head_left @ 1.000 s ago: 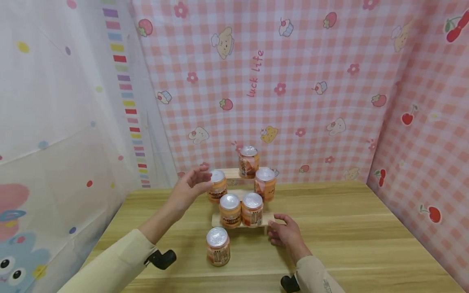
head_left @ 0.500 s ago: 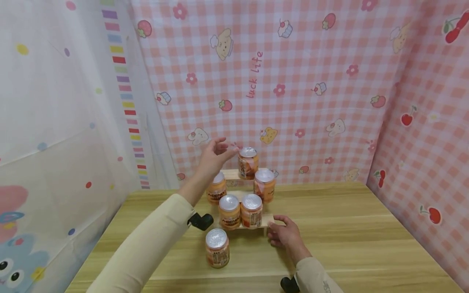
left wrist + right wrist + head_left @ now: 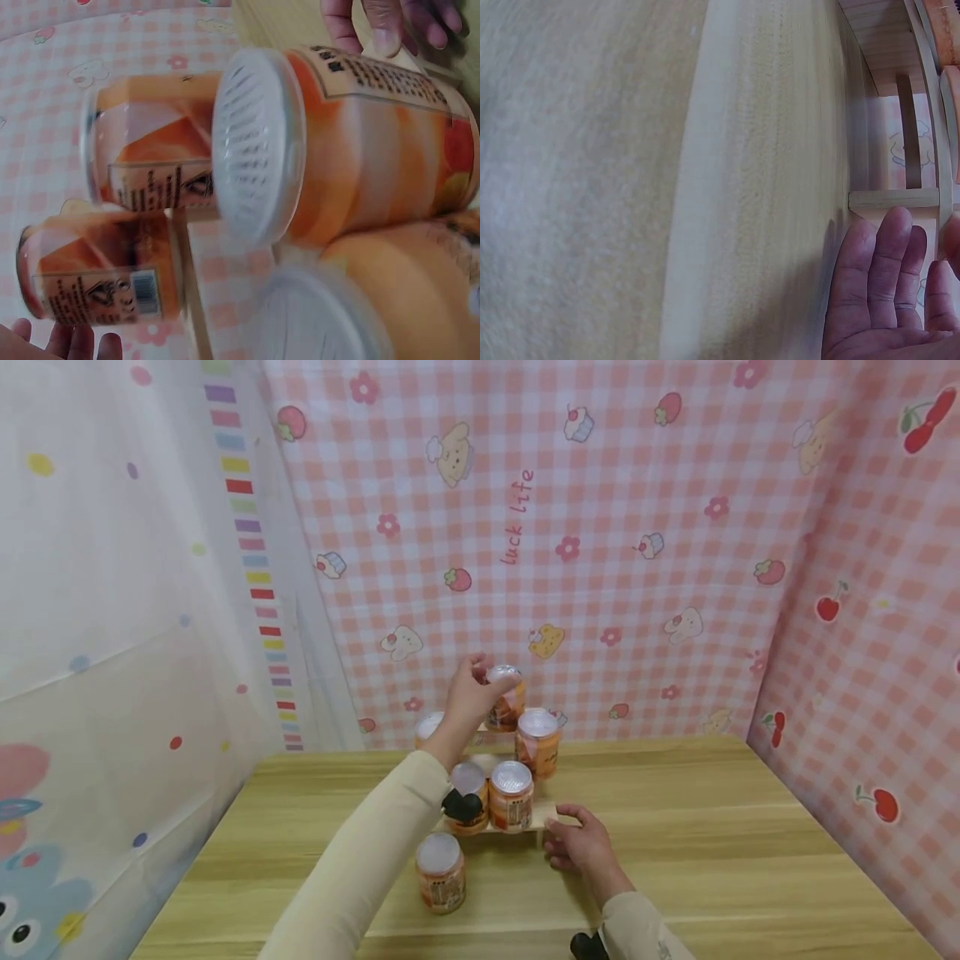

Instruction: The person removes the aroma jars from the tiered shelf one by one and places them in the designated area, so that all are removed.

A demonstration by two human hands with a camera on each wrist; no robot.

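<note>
A stepped wooden stand point(image 3: 546, 814) carries several orange-labelled cans with pale, silvery lids. My left hand point(image 3: 467, 700) reaches around the can on the top step point(image 3: 506, 714), thumb in front of it and fingers at its far left. Its fingertips point(image 3: 81, 343) lie close beside that top can point(image 3: 97, 274) in the left wrist view; whether they touch it is unclear. At the stand's lower right corner my right hand point(image 3: 588, 850) holds the bottom step, thumb at its edge. The other right fingers point(image 3: 889, 262) extend beside the stand's leg.
One more can point(image 3: 441, 881) stands on the wooden table point(image 3: 712, 843) in front of the stand. A can on the middle step point(image 3: 537, 747) sits close to the top one. Pink checked cloth point(image 3: 615, 585) hangs behind. The left forearm and black wrist camera point(image 3: 462, 807) partly cover the left-hand cans.
My left hand has moved right from beside the left middle-step can, rising and then coming down at the top can. The right hand has stayed at the stand's corner.
</note>
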